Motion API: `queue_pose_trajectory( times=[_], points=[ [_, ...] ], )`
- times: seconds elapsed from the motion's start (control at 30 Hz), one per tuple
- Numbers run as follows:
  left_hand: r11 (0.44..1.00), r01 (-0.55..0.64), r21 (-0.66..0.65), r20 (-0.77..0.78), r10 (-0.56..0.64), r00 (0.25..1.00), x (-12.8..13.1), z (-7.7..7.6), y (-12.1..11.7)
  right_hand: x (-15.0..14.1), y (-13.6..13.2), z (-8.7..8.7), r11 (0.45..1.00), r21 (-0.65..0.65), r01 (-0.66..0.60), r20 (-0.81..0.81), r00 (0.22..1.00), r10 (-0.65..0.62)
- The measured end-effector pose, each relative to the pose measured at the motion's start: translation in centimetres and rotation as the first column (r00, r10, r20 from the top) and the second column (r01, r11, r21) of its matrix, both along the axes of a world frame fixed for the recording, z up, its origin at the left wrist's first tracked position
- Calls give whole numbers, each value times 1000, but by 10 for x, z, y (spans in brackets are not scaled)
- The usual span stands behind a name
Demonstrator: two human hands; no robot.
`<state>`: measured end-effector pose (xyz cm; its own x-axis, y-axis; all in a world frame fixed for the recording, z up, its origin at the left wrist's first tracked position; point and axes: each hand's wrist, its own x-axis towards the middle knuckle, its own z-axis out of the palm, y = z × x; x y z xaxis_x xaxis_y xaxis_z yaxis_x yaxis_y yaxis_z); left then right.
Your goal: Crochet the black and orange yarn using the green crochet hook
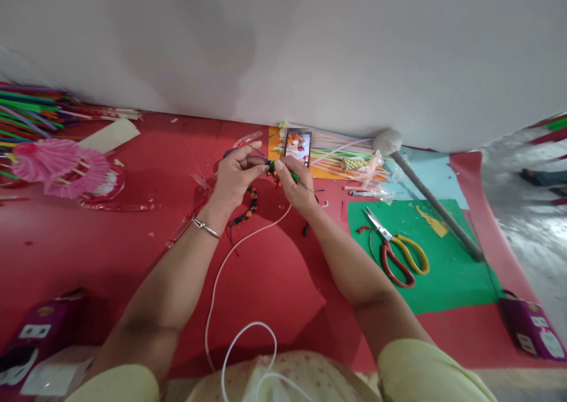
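My left hand (239, 175) and my right hand (296, 183) meet near the middle of the table, each closed in a pinch. Between the fingertips is a small green piece (271, 166), mostly covered by them; its exact kind is unclear. Dark thin cord (257, 150) loops up by my left fingers. More green and a thin dark strand show beneath my right hand. Just below my left hand, a dark braided band (252, 204) with orange spots curves on the red surface, its loose ends trailing.
A phone (298, 145) with a lit screen stands behind my hands; a white cable (216, 284) runs toward me. Scissors (390, 242) lie on green paper (460, 290), near a grey stick (434, 198). Pink paper fans (66, 169) and coloured sticks (26, 110) are left.
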<state>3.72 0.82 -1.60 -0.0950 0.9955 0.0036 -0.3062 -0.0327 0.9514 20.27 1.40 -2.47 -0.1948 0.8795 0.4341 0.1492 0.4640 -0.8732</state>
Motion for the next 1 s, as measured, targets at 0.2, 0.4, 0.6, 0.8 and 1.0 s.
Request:
queue_pose_trajectory(
  times=[0.2,0.4,0.6,0.8,1.0],
  points=[
    [999,-51,-8,-55,51,997,3,2,0,-2,0,-7,995,33,91,27,995,-92],
    [996,-88,-17,-27,88,996,5,3,0,-5,2,-19,992,48,119,8,993,-120],
    [988,54,-143,155,-31,987,0,7,-2,-10,7,-30,995,-30,93,-159,983,-96],
    [965,168,-200,93,-152,984,-15,12,0,-10,17,-36,918,-382,-102,-391,918,-61],
    [942,248,-228,12,-252,968,-22,4,3,1,26,-34,776,-554,-302,-461,887,16]
  ],
)
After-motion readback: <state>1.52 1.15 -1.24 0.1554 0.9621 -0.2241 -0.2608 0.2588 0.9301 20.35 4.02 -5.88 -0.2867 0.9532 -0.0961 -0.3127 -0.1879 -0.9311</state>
